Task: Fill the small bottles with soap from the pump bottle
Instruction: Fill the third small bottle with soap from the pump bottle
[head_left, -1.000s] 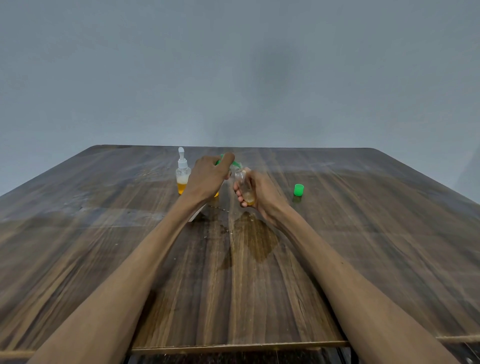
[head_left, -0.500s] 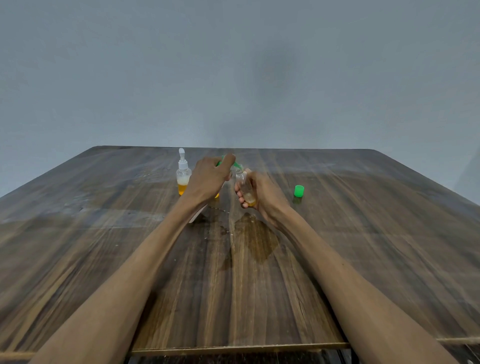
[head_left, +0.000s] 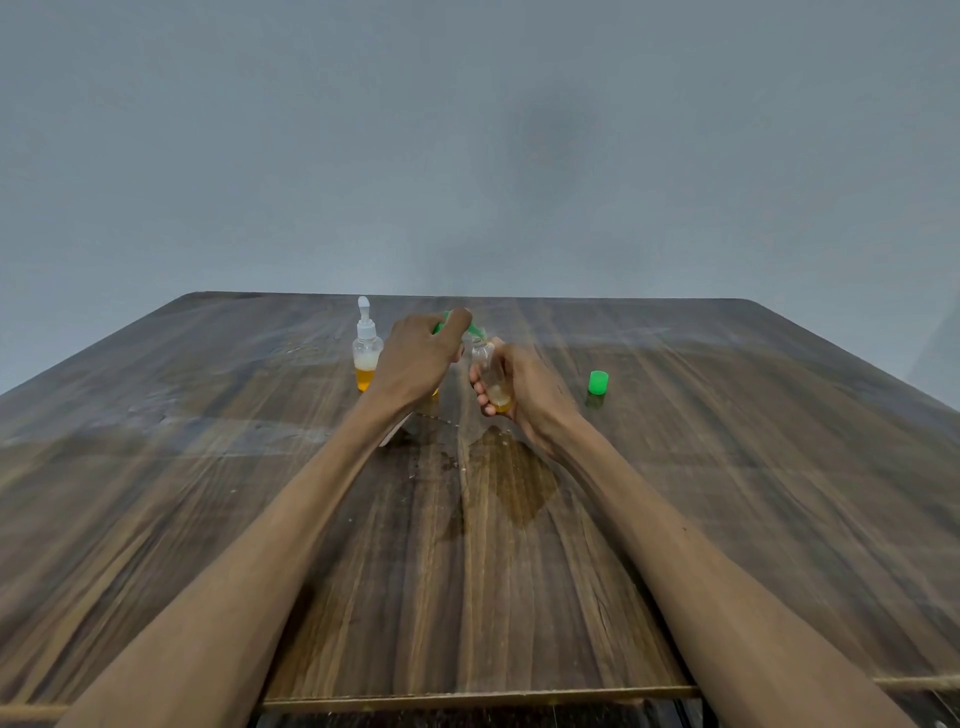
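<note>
My left hand (head_left: 415, 358) presses the green pump (head_left: 475, 329); my right hand (head_left: 524, 382) grips a small bottle (head_left: 488, 374). A white-topped bottle (head_left: 367, 348), a green cap (head_left: 598, 382) and a spill (head_left: 514, 478) sit on the desk (head_left: 727, 467). No writing is readable.

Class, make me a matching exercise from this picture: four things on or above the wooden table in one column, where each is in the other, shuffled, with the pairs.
1. green cap
2. white-topped bottle
3. clear small bottle
4. green pump head

a. under the left hand
b. held in the right hand
c. standing alone, far right
d. standing left of both hands

Pairs: 1-c, 2-d, 3-b, 4-a
</note>
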